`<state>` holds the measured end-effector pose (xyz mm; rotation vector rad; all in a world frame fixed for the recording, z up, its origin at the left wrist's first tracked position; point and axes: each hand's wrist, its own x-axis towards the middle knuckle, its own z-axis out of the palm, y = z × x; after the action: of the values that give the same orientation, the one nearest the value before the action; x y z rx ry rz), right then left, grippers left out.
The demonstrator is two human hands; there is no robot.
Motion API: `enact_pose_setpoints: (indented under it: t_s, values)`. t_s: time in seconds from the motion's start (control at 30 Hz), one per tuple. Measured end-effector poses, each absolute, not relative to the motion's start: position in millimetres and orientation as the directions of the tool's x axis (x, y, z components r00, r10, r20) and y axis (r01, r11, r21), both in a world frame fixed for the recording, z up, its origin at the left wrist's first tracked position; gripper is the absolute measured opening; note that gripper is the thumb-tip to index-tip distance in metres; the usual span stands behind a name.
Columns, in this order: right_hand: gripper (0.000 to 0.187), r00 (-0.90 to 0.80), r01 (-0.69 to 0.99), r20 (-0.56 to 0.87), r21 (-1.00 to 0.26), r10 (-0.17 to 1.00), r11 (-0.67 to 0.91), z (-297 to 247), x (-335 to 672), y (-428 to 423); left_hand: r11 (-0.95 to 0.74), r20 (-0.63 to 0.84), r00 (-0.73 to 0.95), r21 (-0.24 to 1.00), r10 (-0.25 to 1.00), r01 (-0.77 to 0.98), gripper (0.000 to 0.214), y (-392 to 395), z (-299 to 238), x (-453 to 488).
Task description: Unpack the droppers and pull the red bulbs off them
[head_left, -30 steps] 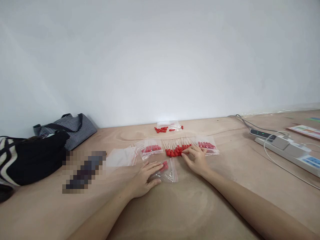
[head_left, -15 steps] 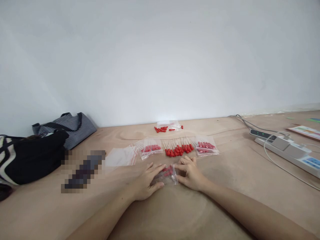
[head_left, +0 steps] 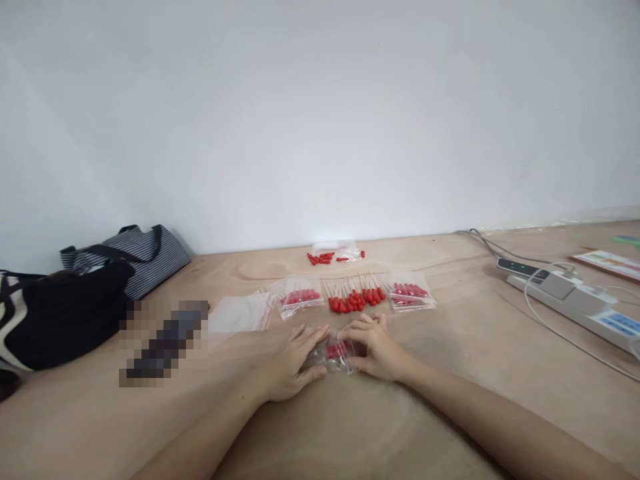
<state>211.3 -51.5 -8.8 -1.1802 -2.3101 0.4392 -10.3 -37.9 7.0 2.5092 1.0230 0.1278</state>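
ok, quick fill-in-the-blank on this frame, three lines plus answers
1. The left hand and right hand both rest on one small clear bag holding ____ pieces.
2. The power strip lies on the table to the person's ____.
3. The striped tote sits at the far ____ of the table, away from the loose red-tipped sticks.

Missing words: red; right; left
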Motion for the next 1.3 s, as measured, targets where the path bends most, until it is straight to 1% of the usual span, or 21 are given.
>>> enact_pose_setpoints:
  t_s: [0.17,0.3,0.37,0.43,0.5,0.63,0.7,0.8,0.87,0.93,1.0,1.03,1.07,1.1,1.13,1.23,1.3]
  values:
    - [0.013,-0.453,0.715,0.279,-0.453,0.847,0.532,-8,205,-53,-0.651,-0.078,0.713,0.348,0.697,0.674,0.059,-40,10,-10]
    - [0.013,-0.482,0.698,0.340,-0.407,0.807,0.589,-7,208,-54,-0.706,-0.094,0.758,0.306,0.646,0.639,0.056,-39,10,-10]
    - [0.012,-0.487,0.669,0.377,-0.418,0.788,0.614,-8,215,-53,-0.715,-0.123,0.765,0.287,0.632,0.637,0.056,-38,10,-10]
    - [0.009,-0.485,0.632,0.391,-0.461,0.782,0.623,-10,224,-50,-0.718,-0.146,0.763,0.264,0.630,0.644,0.056,-37,10,-9]
    - [0.009,-0.486,0.575,0.379,-0.540,0.788,0.615,-10,233,-48,-0.722,-0.152,0.760,0.242,0.632,0.649,0.055,-36,10,-9]
    - [0.010,-0.447,0.419,0.327,-0.746,0.833,0.518,-3,257,-41,-0.721,-0.134,0.759,0.243,0.638,0.649,0.052,-37,11,-11]
    - [0.010,-0.417,0.363,0.306,-0.807,0.856,0.466,4,273,-35,-0.715,-0.121,0.757,0.261,0.642,0.648,0.049,-38,11,-11]
    - [0.015,-0.312,0.263,0.272,-0.896,0.910,0.358,11,301,-26,-0.696,-0.071,0.739,0.289,0.670,0.658,0.045,-37,8,-11]
    - [0.020,-0.139,0.203,0.258,-0.938,0.956,0.282,12,316,-20,-0.649,0.015,0.680,0.312,0.733,0.694,0.041,-35,5,-12]
    - [0.026,0.070,0.167,0.266,-0.953,0.961,0.252,10,321,-14,-0.560,0.128,0.553,0.349,0.823,0.751,0.037,-32,1,-13]
    - [0.029,0.249,0.191,0.300,-0.947,0.921,0.257,5,315,-9,-0.453,0.200,0.407,0.401,0.892,0.796,0.034,-28,-1,-16]
    - [0.031,0.306,0.228,0.325,-0.938,0.895,0.262,1,308,-6,-0.408,0.213,0.349,0.425,0.913,0.808,0.034,-27,-1,-17]
    - [0.032,0.340,0.310,0.371,-0.912,0.864,0.270,-3,299,-3,-0.373,0.212,0.309,0.445,0.927,0.814,0.036,-26,0,-19]
    - [0.033,0.354,0.428,0.435,-0.862,0.828,0.271,-7,289,0,-0.349,0.201,0.286,0.462,0.937,0.816,0.039,-25,1,-20]
    - [0.032,0.364,0.471,0.463,-0.840,0.808,0.269,-11,279,3,-0.331,0.186,0.275,0.479,0.943,0.813,0.043,-26,2,-21]
    - [0.024,0.339,0.557,0.520,-0.782,0.784,0.279,-20,253,9,-0.290,0.132,0.262,0.562,0.956,0.774,0.050,-28,6,-22]
    - [0.021,0.304,0.597,0.545,-0.748,0.781,0.290,-23,243,11,-0.242,0.086,0.242,0.622,0.966,0.745,0.050,-30,7,-21]
